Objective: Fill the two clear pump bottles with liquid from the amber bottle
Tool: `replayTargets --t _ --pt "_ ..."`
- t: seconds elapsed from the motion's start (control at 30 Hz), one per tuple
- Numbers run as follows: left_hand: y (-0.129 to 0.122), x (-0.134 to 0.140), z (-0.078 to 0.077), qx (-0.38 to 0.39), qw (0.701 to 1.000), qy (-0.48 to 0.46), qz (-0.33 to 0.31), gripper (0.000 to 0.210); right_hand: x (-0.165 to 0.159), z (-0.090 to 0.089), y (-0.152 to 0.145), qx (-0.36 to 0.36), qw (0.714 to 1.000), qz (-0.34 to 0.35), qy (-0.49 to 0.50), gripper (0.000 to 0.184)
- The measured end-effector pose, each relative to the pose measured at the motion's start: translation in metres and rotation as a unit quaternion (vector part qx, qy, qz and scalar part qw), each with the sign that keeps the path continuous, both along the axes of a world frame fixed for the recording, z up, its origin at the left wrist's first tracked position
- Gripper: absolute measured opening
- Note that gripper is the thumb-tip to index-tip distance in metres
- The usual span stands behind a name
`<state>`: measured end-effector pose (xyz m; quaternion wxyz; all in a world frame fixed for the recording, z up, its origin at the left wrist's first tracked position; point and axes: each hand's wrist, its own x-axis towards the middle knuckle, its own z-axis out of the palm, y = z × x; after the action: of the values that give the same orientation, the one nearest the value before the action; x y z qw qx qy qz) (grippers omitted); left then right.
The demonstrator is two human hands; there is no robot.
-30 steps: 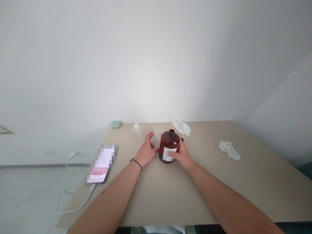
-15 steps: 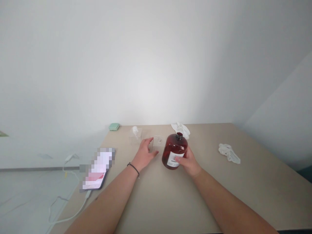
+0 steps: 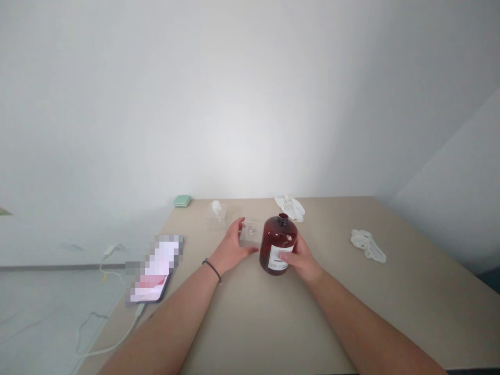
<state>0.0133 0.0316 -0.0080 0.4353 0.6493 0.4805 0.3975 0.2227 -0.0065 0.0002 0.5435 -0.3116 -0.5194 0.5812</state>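
My right hand (image 3: 304, 258) is wrapped round the right side of a large reddish-brown bottle (image 3: 275, 237), its thumb across the white label. The bottle has an uncapped narrow neck and leans slightly. To its left, my left hand (image 3: 235, 249) grips a clear plastic box (image 3: 250, 237) with a round opening on top. The thumb lies along the near side of the box and the fingers reach round its far left side. The bottle covers the right edge of the box.
A second clear box (image 3: 217, 219) with white tissue stands behind my left hand. Crumpled white cloths or gloves lie at the back (image 3: 291, 208) and right (image 3: 367, 245). A phone (image 3: 156, 268) with a white cable and a small green case (image 3: 182, 201) are on the left.
My left thumb and fingers have closed round the clear box, which has turned slightly and come a little nearer. The bottle has shifted slightly left in the right hand.
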Motion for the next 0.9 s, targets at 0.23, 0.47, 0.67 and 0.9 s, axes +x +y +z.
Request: replayTargets --t 0.23,0.47,0.67,0.9 --pt "-0.003 -0.006 -0.005 0.025 0.999 -0.032 0.004 0.085 0.007 -0.001 0.005 0.010 0.999 -0.031 -0.013 0.075" --pt "-0.013 -0.019 -0.008 0.073 0.996 -0.013 -0.055 0.081 0.014 0.008 0.007 0.050 0.995 -0.048 -0.066 0.082" --pt "-0.017 -0.023 -0.004 0.067 0.990 -0.015 -0.126 0.077 0.024 0.018 0.002 0.113 0.977 -0.049 -0.175 0.078" --pt "-0.021 -0.020 0.004 0.082 0.984 0.016 -0.159 0.090 0.037 0.044 -0.007 0.202 0.891 -0.068 -0.400 0.082"
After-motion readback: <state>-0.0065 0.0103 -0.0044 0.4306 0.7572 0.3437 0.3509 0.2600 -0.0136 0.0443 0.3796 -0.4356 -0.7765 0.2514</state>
